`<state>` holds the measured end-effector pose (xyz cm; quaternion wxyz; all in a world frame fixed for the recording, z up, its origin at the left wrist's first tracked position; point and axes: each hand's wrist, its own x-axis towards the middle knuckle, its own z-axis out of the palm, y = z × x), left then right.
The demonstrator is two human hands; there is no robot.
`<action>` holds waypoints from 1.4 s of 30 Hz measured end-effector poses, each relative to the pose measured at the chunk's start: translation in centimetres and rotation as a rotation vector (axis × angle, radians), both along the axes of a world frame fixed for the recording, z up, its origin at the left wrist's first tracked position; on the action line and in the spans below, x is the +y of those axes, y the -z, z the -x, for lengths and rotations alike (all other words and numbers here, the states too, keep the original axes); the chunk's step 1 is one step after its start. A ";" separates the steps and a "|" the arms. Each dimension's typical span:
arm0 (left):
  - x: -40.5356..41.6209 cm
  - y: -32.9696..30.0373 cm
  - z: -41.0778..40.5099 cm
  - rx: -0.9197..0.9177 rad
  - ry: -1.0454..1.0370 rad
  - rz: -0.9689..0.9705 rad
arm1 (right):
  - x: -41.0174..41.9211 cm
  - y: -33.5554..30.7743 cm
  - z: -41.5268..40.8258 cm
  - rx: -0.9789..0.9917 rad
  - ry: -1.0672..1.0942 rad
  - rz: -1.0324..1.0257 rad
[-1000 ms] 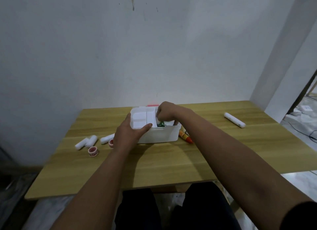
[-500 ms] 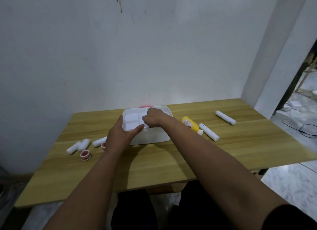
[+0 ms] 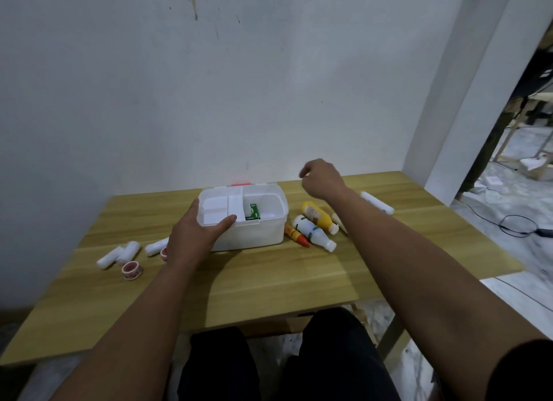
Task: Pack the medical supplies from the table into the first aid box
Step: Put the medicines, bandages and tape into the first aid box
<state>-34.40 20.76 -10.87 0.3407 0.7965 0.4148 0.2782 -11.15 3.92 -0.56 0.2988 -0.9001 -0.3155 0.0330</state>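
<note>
The white first aid box (image 3: 260,233) stands open at the table's middle, a green packet (image 3: 253,212) upright inside its right section. My left hand (image 3: 194,236) grips the box's front left corner. My right hand (image 3: 321,177) hovers above the table right of the box, fingers loosely curled, holding nothing. Right of the box lie a yellow bottle (image 3: 317,217), a white bottle (image 3: 312,232), an orange tube (image 3: 296,235) and a white roll (image 3: 377,202). Left of the box lie white gauze rolls (image 3: 119,254) and a pink tape ring (image 3: 131,270).
The wooden table (image 3: 269,281) stands against a white wall. A second tape ring (image 3: 164,253) peeks out beside my left wrist. To the right, past the table edge, a black cable (image 3: 520,225) lies on the floor.
My right hand has come out of the box and risen to the right, leaving the green packet inside. My left hand still holds the box. The view has shifted.
</note>
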 end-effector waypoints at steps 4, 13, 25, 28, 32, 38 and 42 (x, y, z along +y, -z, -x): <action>-0.3 -0.3 0.0 -0.011 -0.025 0.007 | -3.0 1.5 -2.9 -0.011 0.106 0.324; -0.6 -0.6 0.0 -0.020 -0.014 0.024 | -5.7 2.9 -3.8 0.107 0.136 0.783; -0.2 -0.5 0.0 -0.012 -0.010 0.050 | -3.6 4.8 -4.5 0.047 0.088 0.430; -0.4 -0.6 0.1 -0.014 -0.008 0.047 | -2.9 4.8 -4.0 0.076 0.062 0.411; -0.4 -0.7 0.0 -0.015 -0.011 0.056 | -1.7 5.2 -3.5 0.075 0.020 0.479; -0.5 -0.9 0.1 -0.025 0.002 0.040 | -0.6 4.9 -3.2 0.046 0.041 0.461; -0.9 -1.0 0.3 -0.034 0.017 0.031 | -0.6 3.4 -2.9 0.044 0.043 0.307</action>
